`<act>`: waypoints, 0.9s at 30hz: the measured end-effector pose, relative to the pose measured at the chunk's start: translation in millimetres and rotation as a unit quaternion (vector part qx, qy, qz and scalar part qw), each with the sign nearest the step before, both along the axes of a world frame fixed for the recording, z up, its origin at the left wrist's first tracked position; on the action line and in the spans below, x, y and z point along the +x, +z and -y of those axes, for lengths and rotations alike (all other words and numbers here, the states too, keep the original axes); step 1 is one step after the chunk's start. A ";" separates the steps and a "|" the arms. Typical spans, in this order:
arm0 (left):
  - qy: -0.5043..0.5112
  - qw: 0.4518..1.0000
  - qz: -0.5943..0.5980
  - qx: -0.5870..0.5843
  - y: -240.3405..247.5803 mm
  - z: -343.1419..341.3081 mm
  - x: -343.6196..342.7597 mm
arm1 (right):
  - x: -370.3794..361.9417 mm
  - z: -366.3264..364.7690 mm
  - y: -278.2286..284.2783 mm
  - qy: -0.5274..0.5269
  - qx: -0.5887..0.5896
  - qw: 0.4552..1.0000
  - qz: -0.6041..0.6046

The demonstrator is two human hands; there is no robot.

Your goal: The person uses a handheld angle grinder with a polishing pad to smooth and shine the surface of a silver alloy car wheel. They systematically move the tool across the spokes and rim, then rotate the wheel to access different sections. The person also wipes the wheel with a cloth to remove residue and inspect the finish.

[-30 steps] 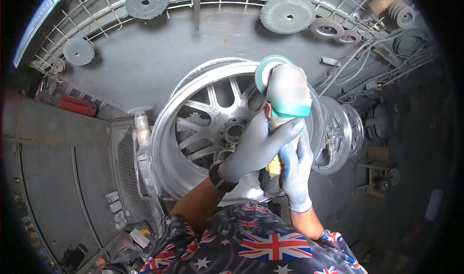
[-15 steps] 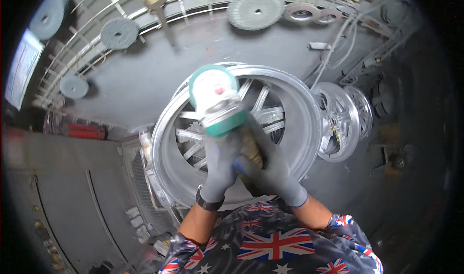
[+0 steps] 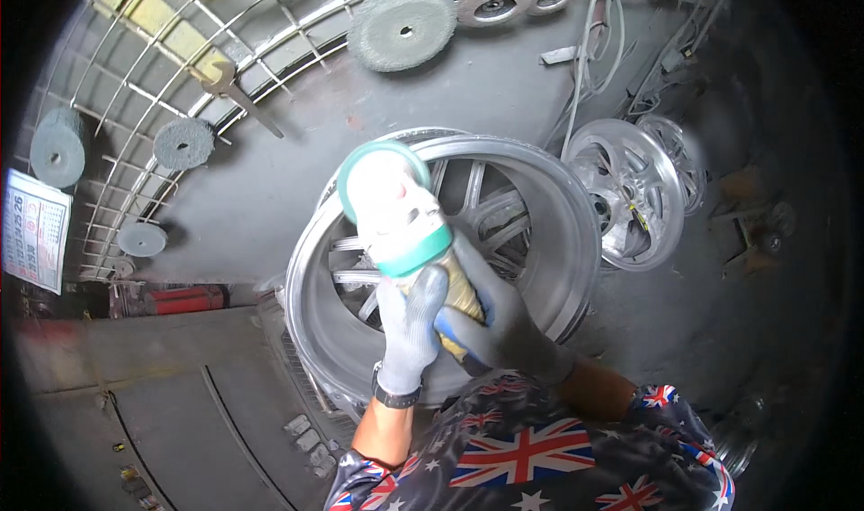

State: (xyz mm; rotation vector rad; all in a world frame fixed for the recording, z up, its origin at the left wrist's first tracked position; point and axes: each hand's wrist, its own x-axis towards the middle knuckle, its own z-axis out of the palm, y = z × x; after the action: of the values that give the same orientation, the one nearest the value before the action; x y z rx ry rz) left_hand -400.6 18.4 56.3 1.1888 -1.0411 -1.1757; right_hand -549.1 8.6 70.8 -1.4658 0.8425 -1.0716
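Both my hands, in grey gloves, are closed on an angle grinder point(image 3: 409, 254) with a white head, a green band and a tan-wrapped body. My left hand point(image 3: 409, 317) grips it from the left side, its thumb lying along the body. From the right, my right hand point(image 3: 504, 322) wraps the rear part. A round green-edged disc point(image 3: 382, 151) sits at the far end of the tool. Under the grinder lies a large silver alloy wheel point(image 3: 553, 232) with spokes deep inside its barrel. Whether the disc touches the wheel I cannot tell.
More alloy wheels point(image 3: 670, 227) lean at the right. Behind, a wire mesh rack point(image 3: 270, 38) carries abrasive wheels point(image 3: 405, 52) and an open-ended spanner point(image 3: 238, 97). White cables point(image 3: 576, 106) hang at the back right. A red object point(image 3: 184, 299) lies at the left, below a calendar point(image 3: 36, 232).
The view has swung, so the surroundings sit differently in the picture. Both hands still hold the grinder over the wheel, and the left thumb now shows clearly along its body.
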 end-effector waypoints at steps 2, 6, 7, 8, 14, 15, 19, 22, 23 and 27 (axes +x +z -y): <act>0.039 0.999 -0.013 -0.020 -5.7 -8.0 1.0 | 0.3 -2.3 -8.4 0.022 -0.032 0.999 0.002; 0.040 0.999 0.000 -0.008 -1.0 -14.0 4.5 | 0.4 0.0 -11.8 0.051 -0.018 0.998 0.025; 0.038 0.999 -0.011 -0.018 1.1 -13.1 1.2 | -0.5 -0.6 -13.2 0.052 -0.011 0.998 0.024; 0.038 0.999 -0.002 -0.013 3.4 -11.6 -1.4 | -1.2 -1.4 -14.6 0.053 -0.003 0.998 0.023; 0.040 0.999 0.031 -0.015 1.5 -10.2 -0.2 | 1.6 -4.8 -17.2 0.041 0.024 0.997 0.055; 0.050 0.999 0.011 -0.019 8.9 -12.6 -1.5 | 2.9 -4.1 -14.2 0.046 -0.002 0.998 0.042; 0.048 0.999 -0.003 -0.004 1.5 -18.0 1.0 | 1.1 -3.1 -11.9 0.052 -0.011 0.998 0.037; 0.040 0.998 0.055 0.000 -0.9 -10.7 -0.7 | -1.0 -4.3 -12.2 0.038 0.025 0.998 0.042; 0.025 0.997 0.068 -0.008 0.9 -8.0 0.6 | 0.1 -4.6 -14.6 0.031 0.031 0.998 0.051; 0.027 0.999 0.039 -0.025 9.3 -7.2 0.6 | 3.7 -5.8 -8.0 0.046 0.024 0.996 0.073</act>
State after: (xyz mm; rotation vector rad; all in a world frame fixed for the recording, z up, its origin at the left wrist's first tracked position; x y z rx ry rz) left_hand -400.0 25.6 65.6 1.2250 -1.0847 -1.0633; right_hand -545.5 14.3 62.8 -1.3552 0.6869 -1.0691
